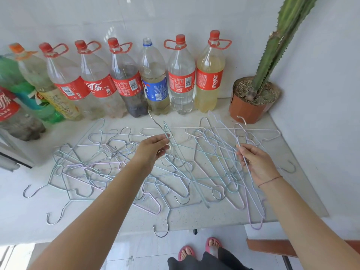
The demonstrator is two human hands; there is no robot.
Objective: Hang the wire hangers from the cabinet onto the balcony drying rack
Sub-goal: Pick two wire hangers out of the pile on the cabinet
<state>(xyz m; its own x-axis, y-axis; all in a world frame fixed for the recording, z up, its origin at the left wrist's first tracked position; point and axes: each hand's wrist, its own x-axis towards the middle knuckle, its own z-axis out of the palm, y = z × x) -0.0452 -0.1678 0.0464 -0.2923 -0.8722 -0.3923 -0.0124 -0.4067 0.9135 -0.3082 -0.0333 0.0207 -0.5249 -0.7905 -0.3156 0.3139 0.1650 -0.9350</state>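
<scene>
Head view: plastic bottles (124, 80) line the wall behind a tangle of wire hangers (101, 162) spread over the counter (194, 217). At centre, the left hand (153, 151) pinches a pale blue hanger (166, 128) at its neck, lifting it off the pile. The right hand (257, 164) grips a lilac hanger (245, 128) below its hook, near a potted cactus (247, 110).

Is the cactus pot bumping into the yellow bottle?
Apart. The head view shows bare countertop between the cactus pot and the yellow bottle.
</scene>
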